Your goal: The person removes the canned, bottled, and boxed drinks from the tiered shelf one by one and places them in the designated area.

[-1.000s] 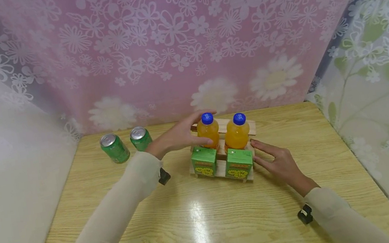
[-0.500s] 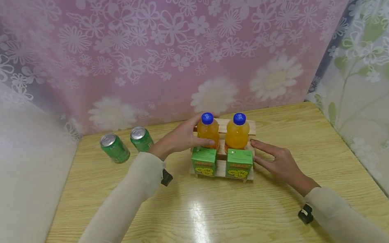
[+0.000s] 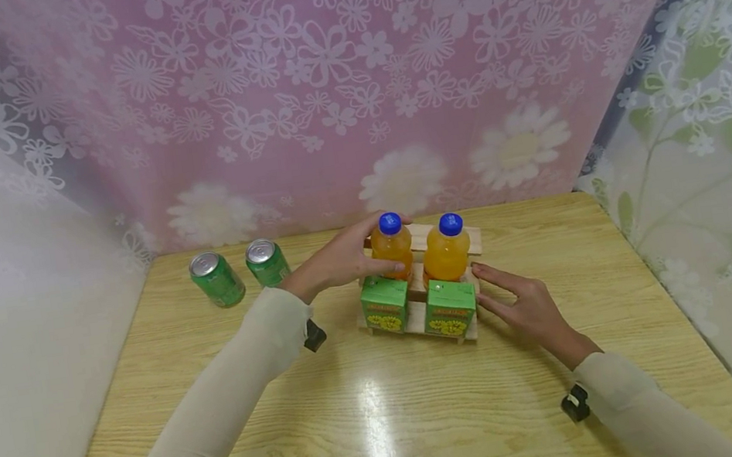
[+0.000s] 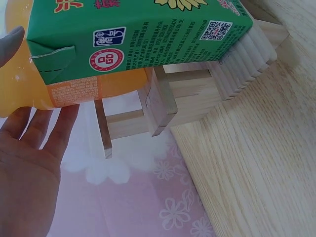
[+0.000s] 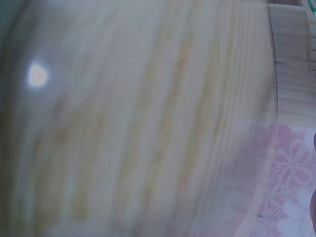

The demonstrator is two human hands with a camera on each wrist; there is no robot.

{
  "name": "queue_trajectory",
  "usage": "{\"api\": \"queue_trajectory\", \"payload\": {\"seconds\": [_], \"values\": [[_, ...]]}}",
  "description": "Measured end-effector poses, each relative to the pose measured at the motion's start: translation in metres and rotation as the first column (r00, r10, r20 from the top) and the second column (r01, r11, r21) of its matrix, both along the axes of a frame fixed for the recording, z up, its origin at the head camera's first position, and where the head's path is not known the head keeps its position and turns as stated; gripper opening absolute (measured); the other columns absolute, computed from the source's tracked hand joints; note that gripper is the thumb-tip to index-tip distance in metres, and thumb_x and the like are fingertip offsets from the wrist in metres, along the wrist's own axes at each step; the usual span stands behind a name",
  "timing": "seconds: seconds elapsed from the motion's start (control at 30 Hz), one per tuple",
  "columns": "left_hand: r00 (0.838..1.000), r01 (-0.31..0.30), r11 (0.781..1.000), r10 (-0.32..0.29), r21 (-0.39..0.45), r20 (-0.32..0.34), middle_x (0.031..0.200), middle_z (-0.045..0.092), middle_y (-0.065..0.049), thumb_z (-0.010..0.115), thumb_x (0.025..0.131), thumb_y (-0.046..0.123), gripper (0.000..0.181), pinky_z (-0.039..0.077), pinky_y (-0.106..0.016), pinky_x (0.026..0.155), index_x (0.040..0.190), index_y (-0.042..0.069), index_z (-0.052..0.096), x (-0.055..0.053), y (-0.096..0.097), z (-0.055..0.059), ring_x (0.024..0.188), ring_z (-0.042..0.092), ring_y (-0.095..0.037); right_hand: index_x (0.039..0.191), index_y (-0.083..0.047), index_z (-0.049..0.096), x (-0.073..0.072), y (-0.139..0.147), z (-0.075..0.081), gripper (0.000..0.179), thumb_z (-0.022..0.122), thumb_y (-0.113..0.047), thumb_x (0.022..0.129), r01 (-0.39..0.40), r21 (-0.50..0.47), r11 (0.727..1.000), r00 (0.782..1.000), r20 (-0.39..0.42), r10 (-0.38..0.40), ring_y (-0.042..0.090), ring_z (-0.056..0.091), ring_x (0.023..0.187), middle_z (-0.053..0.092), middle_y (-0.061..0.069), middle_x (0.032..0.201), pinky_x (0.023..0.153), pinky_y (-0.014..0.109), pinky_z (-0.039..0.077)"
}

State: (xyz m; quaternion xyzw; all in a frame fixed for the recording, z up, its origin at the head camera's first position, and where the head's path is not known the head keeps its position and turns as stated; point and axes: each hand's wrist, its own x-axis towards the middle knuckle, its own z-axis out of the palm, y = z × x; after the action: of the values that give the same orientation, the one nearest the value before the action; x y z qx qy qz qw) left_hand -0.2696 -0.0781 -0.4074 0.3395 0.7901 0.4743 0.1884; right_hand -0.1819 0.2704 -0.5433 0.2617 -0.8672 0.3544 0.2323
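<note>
My left hand (image 3: 340, 258) grips the left orange drink bottle (image 3: 391, 247), thumb in front and fingers behind; its blue cap points up. In the left wrist view, the fingers (image 4: 37, 131) touch the bottle (image 4: 74, 94). That bottle and the right orange drink bottle (image 3: 445, 252) stand on the stepped wooden rack (image 3: 416, 317). Two green drink cartons, the left carton (image 3: 385, 305) and the right carton (image 3: 450, 308), stand on its front step. At the rack's right end, my right hand (image 3: 532, 310) holds its edge between thumb and fingers; the contact is partly hidden.
Two green cans, a left can (image 3: 217, 280) and a right can (image 3: 265, 262), stand at the table's back left. Behind the wooden table (image 3: 337, 420) hangs a pink flowered cloth (image 3: 347, 90). Pale cloths flank both sides.
My left hand has moved slightly right and closed its fingers round the left bottle. The right hand, rack, cartons and cans stay where they were.
</note>
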Motion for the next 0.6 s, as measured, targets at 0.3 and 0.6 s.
{"api": "queue_trajectory", "payload": {"seconds": [0.3,0.6], "values": [[0.999,-0.037,0.999,0.037,0.003,-0.038,0.153,0.062,0.0,0.087,0.096,0.029,0.071,0.047,-0.06,0.121,0.159,0.028,0.053,-0.001,-0.006,-0.002,0.141,0.06,-0.028,0.14,-0.001,0.073,0.001,0.0,0.001,0.062,0.091,0.006,0.081,0.004,0.004,1.0,1.0,0.005,-0.004,0.042,0.074,0.118,0.073,0.016,0.14,0.107,0.003,0.04],[0.999,-0.048,0.998,0.048,0.031,-0.019,0.154,0.06,0.0,0.086,0.097,0.028,0.07,0.048,-0.06,0.121,0.159,0.028,0.052,-0.005,-0.021,0.003,0.143,0.059,-0.029,0.139,0.0,0.073,0.001,-0.001,0.003,0.061,0.091,0.006,0.081,0.002,0.0,1.0,1.0,0.01,-0.002,0.043,0.074,0.118,0.073,0.017,0.14,0.108,0.003,0.04]]}}
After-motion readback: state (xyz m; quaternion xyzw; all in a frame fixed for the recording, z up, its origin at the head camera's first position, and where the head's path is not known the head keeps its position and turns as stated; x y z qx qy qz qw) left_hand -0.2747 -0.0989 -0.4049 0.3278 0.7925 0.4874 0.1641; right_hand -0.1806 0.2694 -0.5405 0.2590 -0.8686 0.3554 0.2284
